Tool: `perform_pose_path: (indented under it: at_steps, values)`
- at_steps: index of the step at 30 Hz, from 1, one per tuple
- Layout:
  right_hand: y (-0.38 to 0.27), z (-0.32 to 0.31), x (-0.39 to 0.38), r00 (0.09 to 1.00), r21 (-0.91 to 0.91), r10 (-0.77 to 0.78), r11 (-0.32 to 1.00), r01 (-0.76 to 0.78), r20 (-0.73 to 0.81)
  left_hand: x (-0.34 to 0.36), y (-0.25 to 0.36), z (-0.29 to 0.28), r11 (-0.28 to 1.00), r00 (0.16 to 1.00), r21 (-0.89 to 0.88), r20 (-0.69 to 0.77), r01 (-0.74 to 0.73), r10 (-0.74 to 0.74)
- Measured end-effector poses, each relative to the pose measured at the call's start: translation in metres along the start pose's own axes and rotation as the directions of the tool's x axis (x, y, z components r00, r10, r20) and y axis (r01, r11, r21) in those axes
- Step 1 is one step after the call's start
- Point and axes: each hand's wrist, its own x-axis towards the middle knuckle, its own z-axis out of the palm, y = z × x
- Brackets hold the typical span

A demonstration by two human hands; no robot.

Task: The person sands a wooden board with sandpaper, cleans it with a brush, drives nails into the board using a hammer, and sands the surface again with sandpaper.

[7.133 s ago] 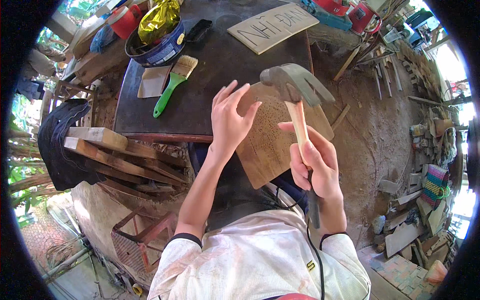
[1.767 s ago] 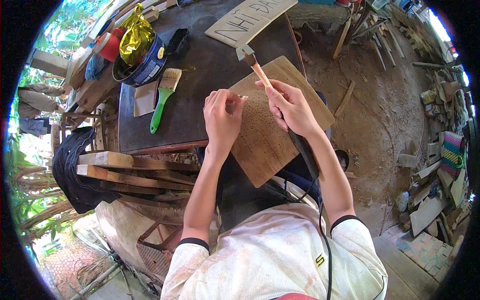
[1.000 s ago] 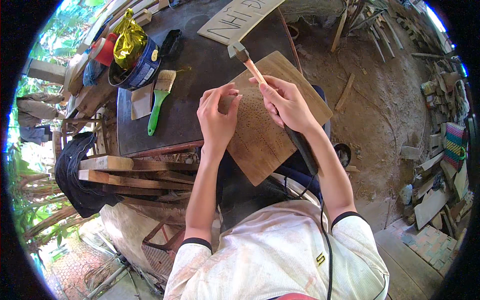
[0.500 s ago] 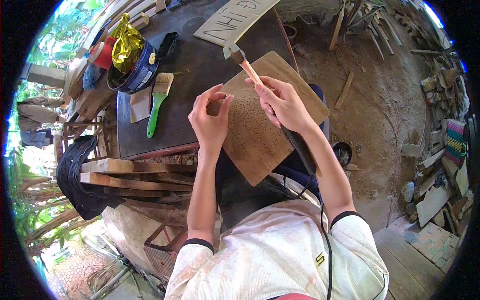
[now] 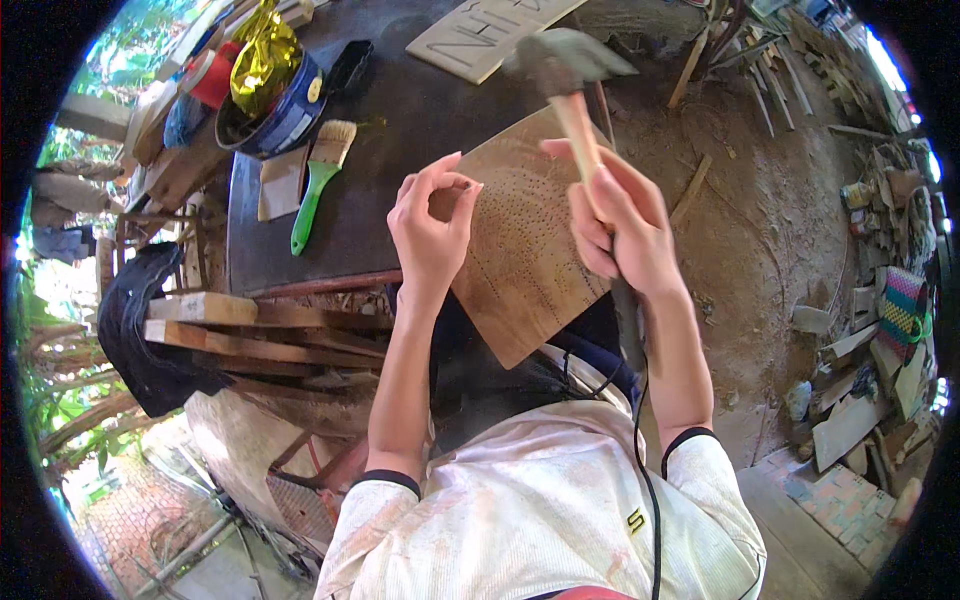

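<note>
My right hand (image 5: 630,225) is wrapped round the pale wooden handle of a hammer (image 5: 577,125), whose metal head is raised and smeared by motion. My left hand (image 5: 435,220) has thumb and forefinger pinched together; a tiny dark thing shows between the tips, too small to name. Beneath both hands a brown wooden board (image 5: 520,300), dotted with many small holes or marks, lies tilted over my lap and against the table edge. My right hand and the hammer cover part of its right side.
On the dark table (image 5: 400,110) lie a green-handled paintbrush (image 5: 318,190), a piece of sandpaper-like sheet (image 5: 281,190) and a lettered board (image 5: 480,40). A blue tub (image 5: 280,120) holds a gold foil bag (image 5: 265,65). Stacked timber (image 5: 270,335) stands at left; wood scraps (image 5: 850,430) lie right.
My right hand has swung the hammer up and to the right, its head now larger and blurred. The left hand keeps its pinch, slightly farther right in view.
</note>
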Motion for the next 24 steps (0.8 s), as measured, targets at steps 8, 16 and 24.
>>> perform_pose_path:
  at_steps: [8,16,24]
  values:
    - [-0.004,0.026,-0.039,0.975,0.006,0.217,0.976,-0.217,0.055,0.002,0.002,0.000,1.000,1.000,-0.012,-0.001,-0.014,0.014]
    - [0.016,0.034,-0.037,0.942,0.010,0.336,0.942,-0.336,0.016,-0.001,-0.005,0.002,0.997,0.997,0.015,-0.025,-0.078,0.079]
    - [0.011,0.042,-0.045,0.925,0.023,0.379,0.925,-0.379,-0.004,0.000,-0.001,0.000,0.999,0.999,-0.010,-0.034,-0.037,0.037]
